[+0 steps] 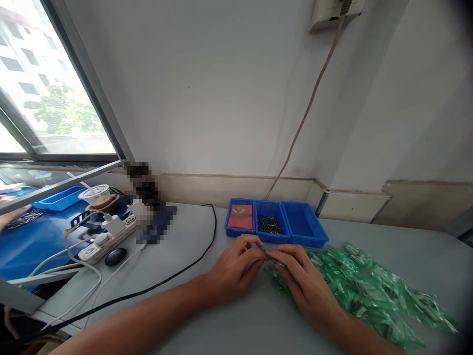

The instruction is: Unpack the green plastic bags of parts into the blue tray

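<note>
My left hand [238,268] and my right hand [301,271] meet at the fingertips above the grey table [229,325]. Between them is a thin, small item [274,260], pinched by the fingers of both; its exact shape is too small to tell. Several green plastic bags [369,291] with metallic-looking pieces inside lie to the right, partly behind my right hand. Just beyond my hands stand three joined blue bins: the left bin [240,231] holds a pink sheet and a small clear packet, the middle bin [271,237] small metal parts, and the right bin [305,224] nothing visible.
At left are a black mouse [116,256], a power strip [107,241] with plugs, and a lidded cup [96,195]. A black cable [173,276] crosses the table. Beyond the metal frame, another person's hand [13,209] shows at the far left.
</note>
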{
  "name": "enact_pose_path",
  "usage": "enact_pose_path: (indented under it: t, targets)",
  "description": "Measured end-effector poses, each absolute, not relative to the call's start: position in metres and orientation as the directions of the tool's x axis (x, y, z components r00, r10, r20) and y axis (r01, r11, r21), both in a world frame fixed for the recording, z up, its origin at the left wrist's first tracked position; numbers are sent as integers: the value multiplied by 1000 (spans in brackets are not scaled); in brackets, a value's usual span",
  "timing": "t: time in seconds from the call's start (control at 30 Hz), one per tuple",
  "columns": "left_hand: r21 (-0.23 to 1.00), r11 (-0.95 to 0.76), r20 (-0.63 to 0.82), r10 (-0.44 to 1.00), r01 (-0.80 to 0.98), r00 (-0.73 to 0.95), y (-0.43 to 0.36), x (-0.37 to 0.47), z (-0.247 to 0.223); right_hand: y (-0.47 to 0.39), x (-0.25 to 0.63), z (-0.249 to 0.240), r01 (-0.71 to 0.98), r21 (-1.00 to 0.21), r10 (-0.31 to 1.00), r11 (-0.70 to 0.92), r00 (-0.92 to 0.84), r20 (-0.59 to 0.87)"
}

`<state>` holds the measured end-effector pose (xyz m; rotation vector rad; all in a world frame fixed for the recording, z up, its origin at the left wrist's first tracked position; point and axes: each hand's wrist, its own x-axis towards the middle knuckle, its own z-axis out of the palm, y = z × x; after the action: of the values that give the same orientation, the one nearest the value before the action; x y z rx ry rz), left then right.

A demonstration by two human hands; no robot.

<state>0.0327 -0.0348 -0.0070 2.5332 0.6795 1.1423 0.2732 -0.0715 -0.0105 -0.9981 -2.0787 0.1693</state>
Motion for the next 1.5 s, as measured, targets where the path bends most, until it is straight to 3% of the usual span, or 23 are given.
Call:
enact_pose_path:
  t: [0.23,0.37,0.5,0.67,0.87,1.03,1.13,1.27,1.37,1.5]
  targets:
    - [447,-859,657,504,249,560,-33,34,-10,-73,272,-12,604,-522,760,602,-234,606]
    - [439,-863,656,498,250,568,-33,35,-11,-72,271,-13,582,-518,723,626,-184,666]
    - [441,-857,661,511,267,550,-33,34,-10,-71,272,-10,598,-447,679,665,-235,695]
    - [474,-826,653,563,306,507,-32,33,-8,-72,275,-11,541,-460,688,705,-364,627]
    - [466,-802,643,598,375,479,-31,37,-8,-73,272,-12,575,-524,745,629,-252,618]
    - [479,-782,607,623,398,494,-32,37,-9,-75,271,-5,525,-466,681,712,-354,641]
    - [553,-718,551,696,424,461,-33,36,-8,-77,272,-3,524,-539,734,659,-291,614]
    - [600,-676,509,735,428,448,-33,34,-5,-75,275,-5,530,-725,868,440,-45,494]
    - [565,-721,519,688,400,506,-33,35,-3,-69,278,-10,423,-831,896,362,90,435]
    - [492,-798,533,592,347,605,-33,36,-3,-61,279,-14,314,-876,881,367,185,435]
